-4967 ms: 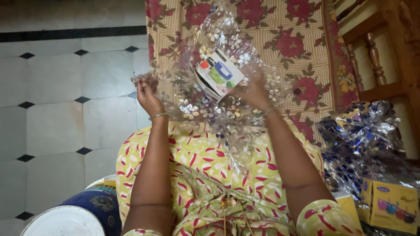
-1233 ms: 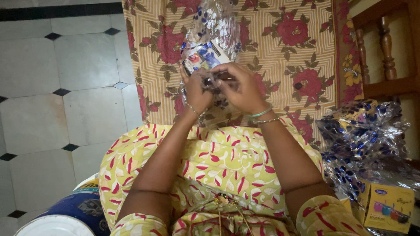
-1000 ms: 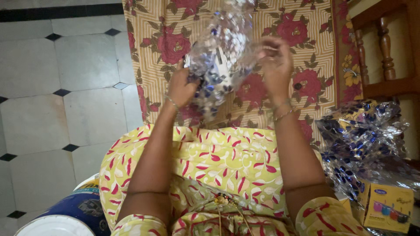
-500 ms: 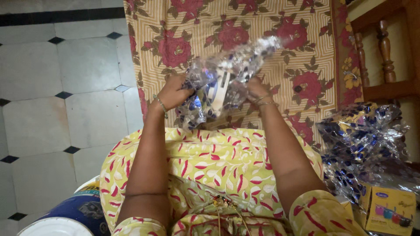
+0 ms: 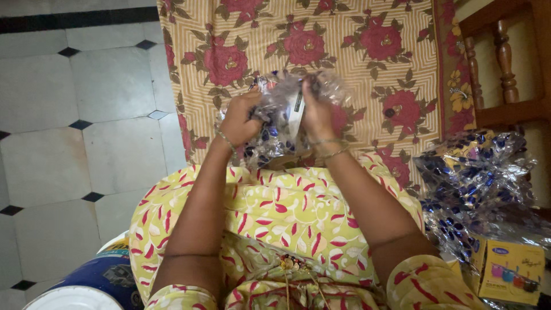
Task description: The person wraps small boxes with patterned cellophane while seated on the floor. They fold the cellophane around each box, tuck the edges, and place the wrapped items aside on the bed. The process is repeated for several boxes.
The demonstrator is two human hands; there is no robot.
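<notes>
A small printed box wrapped in clear film with blue and silver flowers is held above my lap. My left hand grips the film on the box's left side. My right hand presses the film against the box's right side, fingers curled over the top. The film is bunched tight around the box, and most of the box is hidden behind it. My lap is covered by yellow cloth with red leaf shapes.
A beige floral cloth lies on the tiled floor ahead. At right sits a heap of blue-flowered film over yellow boxes, beside a wooden chair frame. A blue and white bucket stands at lower left.
The loose film that stuck out up and to the right has been folded down against the box. Both hands have closed in on the parcel, which now stands more upright.
</notes>
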